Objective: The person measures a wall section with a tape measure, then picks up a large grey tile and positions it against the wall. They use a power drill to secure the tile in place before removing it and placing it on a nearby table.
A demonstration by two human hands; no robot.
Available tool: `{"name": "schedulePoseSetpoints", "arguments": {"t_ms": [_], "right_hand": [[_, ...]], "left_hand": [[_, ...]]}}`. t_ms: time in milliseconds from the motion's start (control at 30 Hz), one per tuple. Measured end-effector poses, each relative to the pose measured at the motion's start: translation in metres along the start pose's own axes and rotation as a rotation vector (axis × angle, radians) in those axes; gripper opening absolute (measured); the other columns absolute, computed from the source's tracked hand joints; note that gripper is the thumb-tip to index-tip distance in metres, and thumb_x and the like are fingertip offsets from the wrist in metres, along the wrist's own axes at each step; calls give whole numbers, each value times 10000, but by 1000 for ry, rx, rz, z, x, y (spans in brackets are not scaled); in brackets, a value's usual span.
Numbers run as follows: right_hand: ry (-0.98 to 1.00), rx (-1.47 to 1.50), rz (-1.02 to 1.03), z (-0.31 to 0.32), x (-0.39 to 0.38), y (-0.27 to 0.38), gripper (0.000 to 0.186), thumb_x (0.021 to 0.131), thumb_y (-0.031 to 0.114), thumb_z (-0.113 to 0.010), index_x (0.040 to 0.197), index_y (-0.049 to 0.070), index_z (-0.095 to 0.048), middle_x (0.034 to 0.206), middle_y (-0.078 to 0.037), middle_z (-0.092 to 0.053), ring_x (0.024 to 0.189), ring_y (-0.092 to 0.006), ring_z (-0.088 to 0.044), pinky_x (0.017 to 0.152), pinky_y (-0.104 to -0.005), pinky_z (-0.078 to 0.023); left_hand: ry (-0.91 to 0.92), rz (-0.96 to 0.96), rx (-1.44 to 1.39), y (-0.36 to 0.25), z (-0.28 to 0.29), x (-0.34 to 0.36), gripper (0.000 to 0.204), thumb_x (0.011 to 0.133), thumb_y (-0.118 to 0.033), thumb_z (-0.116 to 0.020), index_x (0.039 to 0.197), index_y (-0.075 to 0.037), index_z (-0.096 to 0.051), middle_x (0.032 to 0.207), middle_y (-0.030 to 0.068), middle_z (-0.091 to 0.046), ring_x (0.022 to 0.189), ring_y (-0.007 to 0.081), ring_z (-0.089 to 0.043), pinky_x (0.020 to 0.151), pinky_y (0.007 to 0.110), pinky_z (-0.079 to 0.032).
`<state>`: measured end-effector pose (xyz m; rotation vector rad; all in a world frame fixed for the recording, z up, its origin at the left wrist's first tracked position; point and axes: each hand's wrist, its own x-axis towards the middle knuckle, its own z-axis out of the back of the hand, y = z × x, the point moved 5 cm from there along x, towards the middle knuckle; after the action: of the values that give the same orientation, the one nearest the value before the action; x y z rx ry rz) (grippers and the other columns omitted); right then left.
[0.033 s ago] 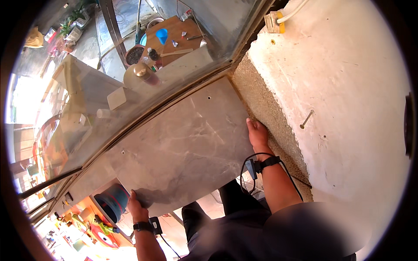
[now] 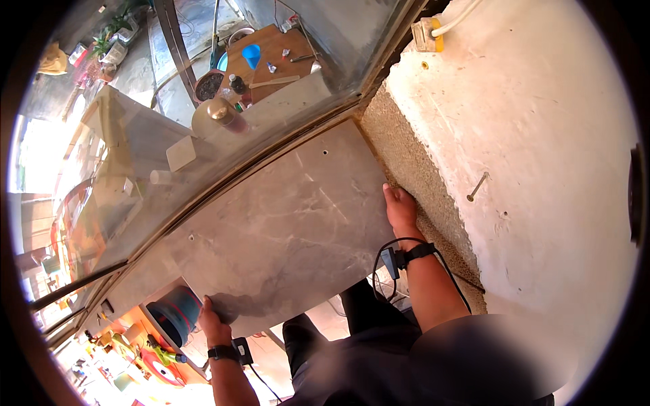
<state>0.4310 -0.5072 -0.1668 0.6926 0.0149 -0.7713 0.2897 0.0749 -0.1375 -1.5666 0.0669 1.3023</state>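
A grey, marble-patterned panel [image 2: 277, 216] with a small hole near each far corner lies before me, its far edge along the window frame. My right hand [image 2: 401, 210] grips the panel's right edge, thumb on top and the other fingers out of sight beneath. At the near left corner my left hand [image 2: 214, 323] is closed on the edge in the same way, its fingers mostly hidden. Both wrists carry dark straps with small cabled devices. Close to my left hand, a dark blue bucket-like container [image 2: 175, 314] shows in the gap beside the panel.
A window pane [image 2: 169, 162] runs along the far side; behind it stands a brown table [image 2: 274, 57] with a blue funnel [image 2: 251, 55]. On the right, a white wall [image 2: 542, 169] bears a protruding nail [image 2: 477, 186] and a socket with a cable [image 2: 428, 35]. Tools lie at lower left.
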Motion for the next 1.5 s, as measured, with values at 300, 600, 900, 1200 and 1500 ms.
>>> {"name": "schedulePoseSetpoints", "arguments": {"t_ms": [300, 600, 900, 1200, 1500], "right_hand": [[-14, -95, 57, 0, -4, 17, 436, 896, 430, -558, 877, -2, -612, 820, -186, -655, 787, -359, -618, 724, -428, -469], [199, -259, 92, 41, -47, 19, 635, 865, 446, -586, 1262, -45, -512, 1216, -287, -559, 1156, -415, -524, 986, -424, -413], [392, 953, -666, 14, -128, -84, 508, 914, 407, -603, 1300, 144, -402, 1280, -82, -524, 1131, -313, -550, 958, -537, -434], [289, 1185, -784, -2, -132, -74, 431, 957, 385, -529, 1276, 108, -443, 1285, -100, -547, 1153, -299, -545, 993, -540, -403], [289, 1146, -739, -8, -128, -95, 448, 941, 411, -551, 1269, 118, -463, 1244, -82, -575, 1114, -274, -565, 968, -507, -426]], "left_hand": [[39, -45, 220, -4, -7, -7, 338, 973, -338, -523, 1029, -14, -604, 892, 66, -639, 782, 163, -595, 731, 311, -486], [67, -70, 211, -3, -11, -2, 369, 972, -354, -523, 972, 4, -612, 858, 63, -640, 741, 159, -593, 689, 313, -491], [148, 3, 236, 3, -18, 6, 386, 974, -372, -516, 1064, -3, -585, 915, 77, -643, 824, 204, -626, 770, 340, -518], [194, 18, 228, 10, -21, 11, 403, 986, -375, -487, 1108, -4, -583, 975, 76, -642, 863, 204, -621, 809, 339, -513], [139, 8, 222, 13, -22, 9, 441, 989, -384, -478, 1054, 37, -592, 964, 99, -641, 839, 194, -610, 764, 332, -510]]}}
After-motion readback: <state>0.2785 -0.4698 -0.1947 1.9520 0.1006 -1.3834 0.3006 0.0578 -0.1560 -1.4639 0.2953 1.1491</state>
